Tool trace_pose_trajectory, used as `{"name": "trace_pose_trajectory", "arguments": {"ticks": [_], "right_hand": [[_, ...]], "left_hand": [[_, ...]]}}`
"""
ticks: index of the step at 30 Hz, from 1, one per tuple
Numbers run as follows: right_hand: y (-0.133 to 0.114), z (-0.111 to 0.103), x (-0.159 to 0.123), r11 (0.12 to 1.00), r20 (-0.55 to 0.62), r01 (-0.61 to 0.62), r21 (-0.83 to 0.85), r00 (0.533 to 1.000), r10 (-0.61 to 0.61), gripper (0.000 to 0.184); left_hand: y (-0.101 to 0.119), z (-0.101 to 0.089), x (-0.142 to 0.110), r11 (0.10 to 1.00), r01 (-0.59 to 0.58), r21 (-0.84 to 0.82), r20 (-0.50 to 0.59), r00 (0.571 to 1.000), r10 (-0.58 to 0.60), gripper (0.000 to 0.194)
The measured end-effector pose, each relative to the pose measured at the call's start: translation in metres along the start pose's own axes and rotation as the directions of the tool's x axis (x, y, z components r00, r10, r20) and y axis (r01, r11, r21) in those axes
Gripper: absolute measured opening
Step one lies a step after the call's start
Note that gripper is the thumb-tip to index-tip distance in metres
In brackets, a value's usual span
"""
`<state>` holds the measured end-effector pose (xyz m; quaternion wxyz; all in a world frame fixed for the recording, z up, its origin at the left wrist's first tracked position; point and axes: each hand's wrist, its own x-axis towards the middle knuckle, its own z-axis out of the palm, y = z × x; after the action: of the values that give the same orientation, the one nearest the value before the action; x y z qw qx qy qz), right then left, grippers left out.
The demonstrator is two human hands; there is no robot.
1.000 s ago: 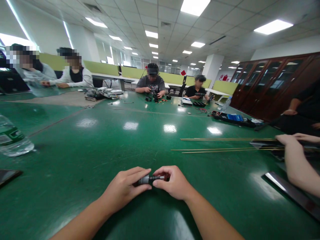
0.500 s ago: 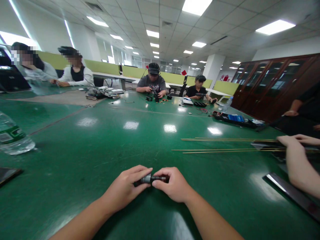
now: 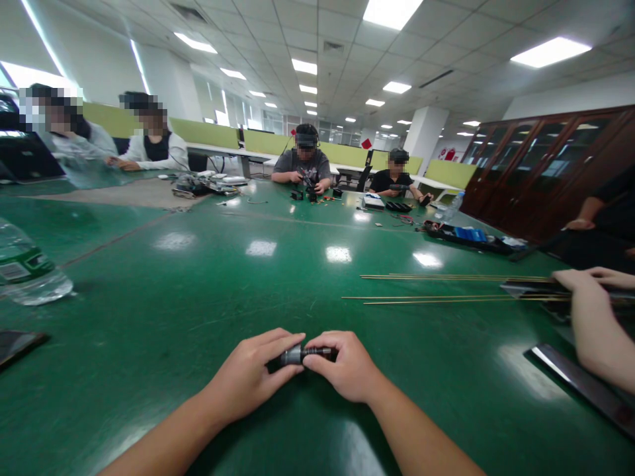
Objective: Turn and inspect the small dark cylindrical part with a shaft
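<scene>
Low in the middle of the view, my left hand [image 3: 248, 371] is closed around the thick end of a grey metal cylinder with a narrower ribbed shaft [image 3: 292, 356]. My right hand [image 3: 351, 367] pinches the shaft at its right side between thumb and fingers. The part lies level, left to right, close over the green table [image 3: 278, 291]. My fingers cover both of its ends, and its exact kind cannot be made out.
Thin brass-coloured rods [image 3: 436, 299] lie to the right, near another person's hand [image 3: 590, 317]. A dark flat bar [image 3: 575, 383] is at the right. At the left are a water bottle [image 3: 30, 271] and a dark flat object [image 3: 20, 345]. Several people sit beyond.
Both hands keep their hold on the cylinder and have barely moved. The whole view has shifted very slightly.
</scene>
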<state>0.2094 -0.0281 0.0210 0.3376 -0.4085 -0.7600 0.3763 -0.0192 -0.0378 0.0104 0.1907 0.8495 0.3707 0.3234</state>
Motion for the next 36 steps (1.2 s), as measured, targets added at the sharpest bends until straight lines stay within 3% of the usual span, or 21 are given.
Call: {"name": "trace_pose_trajectory", "arguments": {"ticks": [7,15,36], "right_hand": [[-0.0013,-0.0017,0.0005,1.000,-0.016,0.007,-0.019,1.000,-0.007,0.013],[-0.0001,-0.0008,0.0000,1.000,-0.016,0.007,-0.027,1.000,-0.008,0.013],[-0.0003,0.0007,-0.0006,0.999,-0.033,0.020,-0.029,0.999,-0.021,0.011]], "left_hand": [[-0.0008,0.0010,0.0004,0.997,0.072,0.000,-0.041,0.997,-0.072,0.032],[-0.0005,-0.0007,0.0020,0.999,0.028,-0.031,-0.046,0.998,-0.030,0.029],[0.0026,-0.0044,0.0018,0.997,0.054,-0.051,-0.020,0.998,-0.055,0.029]]}}
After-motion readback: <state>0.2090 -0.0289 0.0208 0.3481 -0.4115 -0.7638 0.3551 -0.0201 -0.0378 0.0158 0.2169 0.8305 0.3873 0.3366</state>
